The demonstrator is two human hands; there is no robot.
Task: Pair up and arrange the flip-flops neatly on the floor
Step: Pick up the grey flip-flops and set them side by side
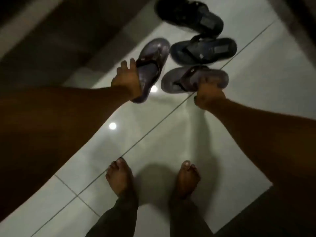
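- Left hand (125, 79): fingers clamped on the strap side of a grey-purple flip-flop (150, 69), smooth sole, long oval shape, tilted.
- Right hand (207, 95): fingers curled shut on the heel end of matching grey flip-flop (193, 79), lying crosswise.
- Behind: dark flip-flop (203, 50) on its own; black flip-flop (189, 16) farther back, blurred.
- Labels unreadable.
- Glossy white tiled floor (162, 134); bare feet (119, 178) nearer the camera.

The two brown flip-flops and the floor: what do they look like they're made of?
Brown flip-flops: probably rubber or foam soles with a slight sheen, darker straps; blur leaves it open. Floor: glossy pale tiles, likely ceramic, given the grout lines and mirrored light spots.
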